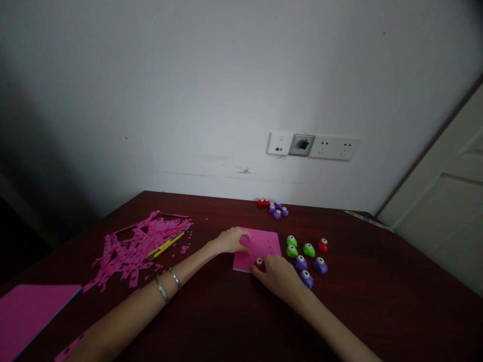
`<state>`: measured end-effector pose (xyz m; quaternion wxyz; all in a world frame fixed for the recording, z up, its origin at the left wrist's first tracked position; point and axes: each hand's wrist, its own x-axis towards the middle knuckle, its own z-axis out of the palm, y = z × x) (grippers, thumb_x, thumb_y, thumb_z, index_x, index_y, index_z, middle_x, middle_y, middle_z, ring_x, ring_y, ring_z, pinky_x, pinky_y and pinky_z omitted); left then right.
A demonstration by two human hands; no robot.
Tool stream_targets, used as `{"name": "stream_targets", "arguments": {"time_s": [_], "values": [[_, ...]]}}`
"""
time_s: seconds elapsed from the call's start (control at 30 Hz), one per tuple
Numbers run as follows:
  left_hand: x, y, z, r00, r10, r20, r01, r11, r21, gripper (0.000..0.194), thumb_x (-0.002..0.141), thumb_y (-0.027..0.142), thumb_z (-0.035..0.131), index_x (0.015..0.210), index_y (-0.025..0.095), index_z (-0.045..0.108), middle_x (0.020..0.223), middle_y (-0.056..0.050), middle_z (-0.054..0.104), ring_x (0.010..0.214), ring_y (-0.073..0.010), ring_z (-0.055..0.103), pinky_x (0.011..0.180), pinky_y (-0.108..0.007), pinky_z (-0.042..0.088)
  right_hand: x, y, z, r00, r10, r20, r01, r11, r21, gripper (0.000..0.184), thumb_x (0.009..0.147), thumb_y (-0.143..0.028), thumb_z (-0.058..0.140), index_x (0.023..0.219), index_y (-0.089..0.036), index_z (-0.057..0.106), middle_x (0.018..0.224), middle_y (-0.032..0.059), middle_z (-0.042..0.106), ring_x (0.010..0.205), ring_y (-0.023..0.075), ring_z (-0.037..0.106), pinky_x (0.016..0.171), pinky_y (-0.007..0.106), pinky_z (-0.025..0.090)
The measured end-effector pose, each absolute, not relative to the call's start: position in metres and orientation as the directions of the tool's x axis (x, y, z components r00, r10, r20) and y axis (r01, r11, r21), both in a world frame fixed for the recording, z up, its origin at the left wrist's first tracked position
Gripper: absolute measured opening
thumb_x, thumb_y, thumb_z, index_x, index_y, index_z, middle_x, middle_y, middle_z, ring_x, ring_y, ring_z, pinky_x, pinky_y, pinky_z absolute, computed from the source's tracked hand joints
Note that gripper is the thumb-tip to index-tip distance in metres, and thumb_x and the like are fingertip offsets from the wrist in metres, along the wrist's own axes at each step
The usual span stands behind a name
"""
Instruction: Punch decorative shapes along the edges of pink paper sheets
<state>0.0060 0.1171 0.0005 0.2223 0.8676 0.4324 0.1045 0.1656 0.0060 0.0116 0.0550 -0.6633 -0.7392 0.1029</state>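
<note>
A pink square sheet [262,241] lies flat on the table in front of me. My left hand [231,240] rests at its left edge, with thumb and index finger apart and curved over the sheet; nothing shows between them. Over the sheet's lower right corner, my right hand [278,275] pinches a small red one-eyed toy [258,262], its white eye facing up. Just right of the sheet stand several similar toys: green ones [292,241], purple ones [306,279] and a red one [323,245]. My right fingers partly hide the held toy.
Pink perforated scraps [124,249] pile up at the left, with a yellow utility knife [168,245] beside them. A larger pink sheet [35,314] lies at the near left. More red and purple toys [277,214] stand near the wall [211,125], below the sockets [334,147].
</note>
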Motion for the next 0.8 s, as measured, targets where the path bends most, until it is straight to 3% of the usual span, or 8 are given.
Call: {"name": "stream_targets", "arguments": {"time_s": [0.33, 0.43, 0.57, 0.7, 0.8], "values": [[0.004, 0.122, -0.005, 0.624, 0.782, -0.006, 0.675, -0.535, 0.508, 0.053, 0.054, 0.051, 0.072, 0.099, 0.025, 0.064, 0.090, -0.002, 0.062, 0.078, -0.0183, 0.055, 0.061, -0.024, 0.036, 0.168, 0.002, 0.013, -0.171, 0.985, -0.030, 0.965, 0.161, -0.207, 0.032, 0.083, -0.037, 0.044, 0.078, -0.015, 0.066, 0.080, 0.0124, 0.068, 0.077, 0.0250, 0.064, 0.062, 0.028, 0.042], [0.003, 0.127, -0.007, 0.627, 0.779, 0.030, 0.617, -0.519, 0.591, 0.043, 0.062, 0.046, 0.068, 0.094, 0.019, 0.065, 0.078, -0.001, 0.062, 0.069, -0.0139, 0.054, 0.059, -0.022, 0.037, 0.168, 0.003, 0.012, -0.162, 0.987, 0.004, 0.969, 0.160, -0.187, 0.036, 0.085, -0.040, 0.041, 0.079, -0.014, 0.066, 0.081, 0.0132, 0.068, 0.077, 0.0252, 0.065, 0.063, 0.029, 0.043], [0.002, 0.133, -0.004, 0.462, 0.883, 0.079, 0.597, -0.376, 0.709, 0.038, 0.073, 0.048, 0.057, 0.081, 0.012, 0.064, 0.061, 0.000, 0.057, 0.054, -0.0099, 0.050, 0.051, -0.021, 0.036, 0.168, 0.006, 0.015, -0.127, 0.991, 0.043, 0.976, 0.132, -0.170, 0.042, 0.087, -0.043, 0.036, 0.079, -0.014, 0.065, 0.080, 0.0140, 0.068, 0.077, 0.0261, 0.065, 0.064, 0.030, 0.043], [0.004, 0.128, 0.006, 0.415, 0.903, -0.113, 0.552, -0.151, 0.820, 0.053, 0.076, 0.061, 0.044, 0.070, 0.011, 0.061, 0.048, 0.001, 0.051, 0.038, -0.0078, 0.042, 0.038, -0.021, 0.030, 0.168, 0.007, 0.020, -0.101, 0.990, 0.102, 0.980, 0.117, -0.163, 0.041, 0.088, -0.044, 0.035, 0.081, -0.015, 0.063, 0.079, 0.0128, 0.068, 0.074, 0.0255, 0.065, 0.062, 0.030, 0.043], [0.008, 0.119, 0.011, 0.471, 0.861, -0.194, 0.468, -0.057, 0.882, 0.053, 0.073, 0.063, 0.047, 0.068, 0.012, 0.060, 0.047, 0.002, 0.050, 0.037, -0.0066, 0.040, 0.034, -0.019, 0.026, 0.168, 0.007, 0.020, -0.103, 0.988, 0.116, 0.982, 0.120, -0.148, 0.038, 0.088, -0.042, 0.036, 0.080, -0.015, 0.061, 0.076, 0.0123, 0.067, 0.072, 0.0248, 0.065, 0.060, 0.029, 0.043]]}}
